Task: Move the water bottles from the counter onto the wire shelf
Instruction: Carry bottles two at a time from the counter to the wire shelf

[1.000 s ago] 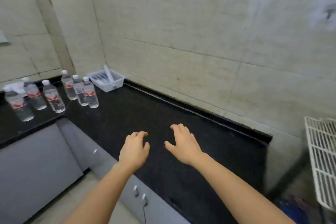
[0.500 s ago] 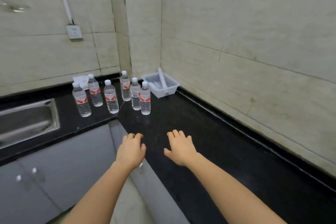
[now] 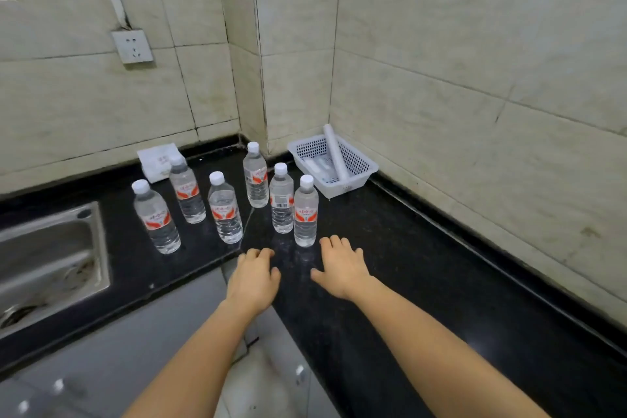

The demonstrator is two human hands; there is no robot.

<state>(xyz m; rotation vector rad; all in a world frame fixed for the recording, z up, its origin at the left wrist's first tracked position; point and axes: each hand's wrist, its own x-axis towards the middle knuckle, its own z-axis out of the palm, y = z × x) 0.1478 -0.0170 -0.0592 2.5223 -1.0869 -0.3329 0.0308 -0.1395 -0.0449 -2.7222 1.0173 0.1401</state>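
Several clear water bottles with white caps and red labels stand upright in the corner of the black counter [image 3: 424, 268]. The nearest bottle [image 3: 305, 212] is just beyond my right hand [image 3: 341, 267], which is open, palm down, fingertips a little short of its base. Two more bottles [image 3: 281, 204] [image 3: 255, 176] stand behind it. Further left are bottles [image 3: 224, 209] [image 3: 187, 190] [image 3: 156, 218]. My left hand [image 3: 253, 278] is open, palm down, at the counter's inner corner edge, holding nothing. The wire shelf is out of view.
A white plastic basket [image 3: 359, 168] holding a white tube sits against the corner walls. A steel sink [image 3: 51, 258] is set in the counter at the left. A white packet [image 3: 156, 159] lies behind the bottles. Grey cabinet doors [image 3: 112, 356] are below; a wall socket [image 3: 133, 46] is above.
My view has swung left from the wire shelf toward the corner, and the bottles are now much closer. Both hands have reached forward to just short of the bottles.
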